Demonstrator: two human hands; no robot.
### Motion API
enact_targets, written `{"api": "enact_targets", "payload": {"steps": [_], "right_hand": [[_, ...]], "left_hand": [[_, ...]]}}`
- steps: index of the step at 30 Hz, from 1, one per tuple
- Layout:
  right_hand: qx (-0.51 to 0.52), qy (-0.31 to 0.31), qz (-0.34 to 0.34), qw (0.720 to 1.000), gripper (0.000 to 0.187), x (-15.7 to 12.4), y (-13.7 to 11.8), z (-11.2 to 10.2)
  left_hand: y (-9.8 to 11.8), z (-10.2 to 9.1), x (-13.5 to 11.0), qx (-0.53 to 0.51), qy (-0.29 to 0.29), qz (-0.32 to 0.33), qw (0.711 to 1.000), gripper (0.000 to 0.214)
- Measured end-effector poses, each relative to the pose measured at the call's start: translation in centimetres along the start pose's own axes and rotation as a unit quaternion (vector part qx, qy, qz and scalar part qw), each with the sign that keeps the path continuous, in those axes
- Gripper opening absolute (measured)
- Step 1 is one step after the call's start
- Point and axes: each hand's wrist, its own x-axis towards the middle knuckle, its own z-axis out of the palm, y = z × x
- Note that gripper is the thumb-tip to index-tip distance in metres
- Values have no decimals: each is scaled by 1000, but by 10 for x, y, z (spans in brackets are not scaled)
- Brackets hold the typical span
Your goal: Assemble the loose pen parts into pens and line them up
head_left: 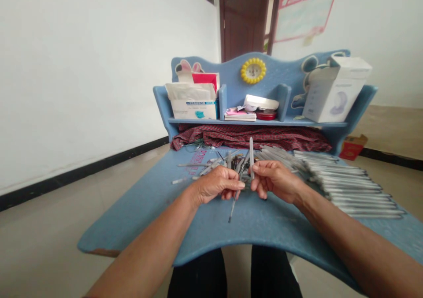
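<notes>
Two bare hands above a blue desk [142,218]; clock positions are read from a dial centred between the hands, with twelve toward the back of the desk. The left hand [214,184], at nine o'clock, is partly closed: its thumb lies extended toward three, its fingers curl beneath, and between them it grasps a few slender rods [233,210]. One rod runs obliquely through the grip, its dark end projecting toward seven; whether that end touches the desk cannot be told, nor can the exact number of rods. The right hand [277,179], at three o'clock, grasps a pale tube [251,150] between thumb and forefinger, the remaining fingers loosely bent. The tube stands nearly upright in this pinch, its rounded end directed toward twelve. The hands are close together but apart, each gripping its own piece.

Loose parts [209,169] are scattered between nine and ten, just beyond the left hand. A heap of translucent tubes [280,156] lies near two, and at three, beside the right forearm, a row of dark-ended tubes [355,188] is laid roughly side by side; their details are blurred. A folded plaid cloth [251,137] extends across twelve, beneath a shelf [280,123]. On the shelf, a mask box [191,108] stands near eleven and a white carton [327,95] near two; a yellow-rimmed dial [253,70] is mounted on the backboard at twelve.
</notes>
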Motion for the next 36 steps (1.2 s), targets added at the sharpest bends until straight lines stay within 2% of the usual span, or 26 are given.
{"api": "enact_targets", "payload": {"steps": [8, 14, 18, 26, 33, 36], "right_hand": [[37, -24, -1, 999, 27, 3, 11, -1], [59, -33, -5, 998, 29, 4, 15, 1], [88, -23, -14, 996, 30, 5, 13, 4], [107, 26, -45, 993, 33, 12, 14, 5], [90, 20, -48, 995, 29, 11, 16, 10], [80, 10, -42, 996, 28, 10, 18, 13]], "left_hand": [[-1, -4, -2, 1, -20, -14, 1000, 30], [-5, -6, -2, -18, -62, -25, 998, 28], [-6, -8, -1, -19, -97, -46, 994, 26], [-6, -9, -1, -13, -121, -54, 991, 29], [-8, -7, -1, -11, -102, -44, 994, 30], [-8, -7, -1, -26, -72, -26, 997, 29]]}}
